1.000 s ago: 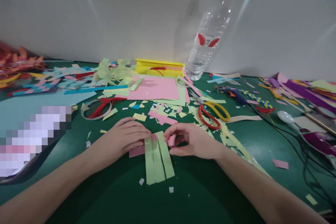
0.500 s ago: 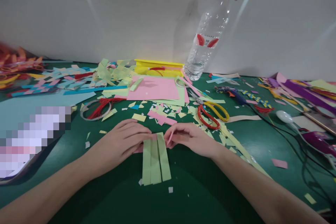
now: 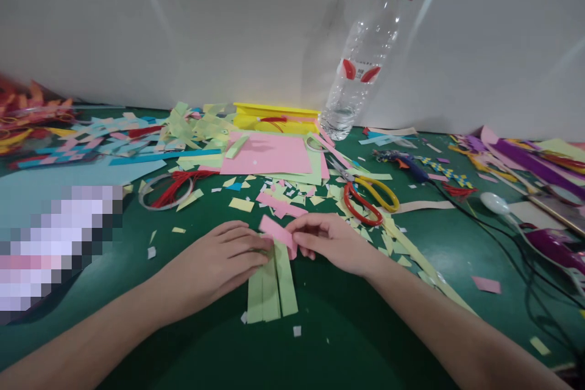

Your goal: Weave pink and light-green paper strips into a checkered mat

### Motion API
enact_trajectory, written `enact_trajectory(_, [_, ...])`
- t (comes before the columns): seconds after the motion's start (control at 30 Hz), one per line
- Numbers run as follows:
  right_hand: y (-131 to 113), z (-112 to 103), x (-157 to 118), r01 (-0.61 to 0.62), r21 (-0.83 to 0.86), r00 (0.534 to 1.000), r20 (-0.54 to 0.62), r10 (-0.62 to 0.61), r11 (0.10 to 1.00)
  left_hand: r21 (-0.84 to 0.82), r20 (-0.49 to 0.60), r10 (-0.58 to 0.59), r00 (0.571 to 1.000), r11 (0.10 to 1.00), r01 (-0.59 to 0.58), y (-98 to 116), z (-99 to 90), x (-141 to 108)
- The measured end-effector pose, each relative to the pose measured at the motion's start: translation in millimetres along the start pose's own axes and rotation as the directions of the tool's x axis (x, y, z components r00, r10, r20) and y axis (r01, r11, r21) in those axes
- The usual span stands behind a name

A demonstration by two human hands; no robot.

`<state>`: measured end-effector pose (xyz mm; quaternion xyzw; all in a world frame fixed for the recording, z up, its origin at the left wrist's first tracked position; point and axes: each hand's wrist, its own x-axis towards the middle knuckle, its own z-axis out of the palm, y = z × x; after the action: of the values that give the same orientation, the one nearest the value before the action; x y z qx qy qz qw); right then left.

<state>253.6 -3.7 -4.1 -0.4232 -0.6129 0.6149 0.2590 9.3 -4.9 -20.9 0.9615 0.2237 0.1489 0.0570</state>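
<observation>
Several pale green paper strips [image 3: 269, 292] lie side by side on the green table, pointing toward me. A pink paper strip [image 3: 276, 230] crosses over their upper end, tilted. My right hand [image 3: 326, 239] pinches the right end of this pink strip between thumb and fingers. My left hand [image 3: 237, 256] lies palm down with its fingers stretched out, the fingertips resting on the upper left part of the green strips, at the pink strip's edge.
Scissors [image 3: 365, 195] with red and yellow handles lie beyond my right hand among paper scraps. Farther back are pink paper [image 3: 274, 155], a leaning bottle [image 3: 361, 61] and a tape ring [image 3: 167, 192]. A glue gun [image 3: 411, 167] and its cable lie at the right.
My right hand has brought the pink strip leftward across the top of the green strips. My left hand has shifted slightly down and to the right.
</observation>
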Motion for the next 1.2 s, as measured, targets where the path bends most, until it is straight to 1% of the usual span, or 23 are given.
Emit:
enact_trajectory(0.13, [1.8,0.9,-0.2,0.026,0.039,1.000,-0.005,-0.026,0.999,0.014,-0.012,0.003,1.000,1.000,-0.003,0.5,-0.1,0.2])
enact_trajectory(0.27, [0.6,1.8,-1.0,0.008,-0.018,1.000,-0.023,-0.009,1.000,0.018,-0.030,0.018,0.999,1.000,-0.017,0.2,-0.3,0.6])
enact_trajectory(0.4, [0.8,0.5,-1.0,0.007,-0.079,0.999,-0.044,-0.011,0.997,-0.030,-0.024,-0.017,1.000,0.999,0.017,-1.1,0.4,0.3])
enact_trajectory(0.57, [2.9,-1.1,-1.4,0.018,-0.129,0.999,-0.029,-0.022,0.992,-0.035,-0.072,-0.012,0.997,0.999,0.010,-3.4,0.0,-1.2])
enact_trajectory(0.67, [2.2,0.0,-1.9,0.036,-0.136,0.999,-0.020,-0.039,0.990,-0.046,-0.048,-0.019,0.999,0.999,0.017,-4.0,-1.2,-1.6])
enact_trajectory(0.73, [1.1,0.7,-2.2,0.048,-0.153,0.998,-0.037,-0.054,0.987,-0.055,-0.037,-0.024,0.999,0.998,0.022,-4.1,-1.5,-1.7])
enact_trajectory(0.97, [-3.9,0.0,-4.6,0.006,-0.360,0.994,-0.098,-0.044,0.933,-0.072,-0.024,-0.043,0.999,0.997,0.041,-4.8,-1.0,-3.4])
enact_trajectory(1.1, [-4.7,1.7,-6.3,0.005,-0.445,0.986,-0.145,-0.078,0.896,-0.101,0.000,-0.044,0.999,0.994,0.044,-4.6,-2.1,-3.2])
enact_trajectory(1.2, [-4.9,3.3,-7.3,0.012,-0.508,0.984,-0.149,-0.102,0.861,-0.091,-0.006,-0.043,0.999,0.995,0.042,-4.6,-2.4,-2.9])
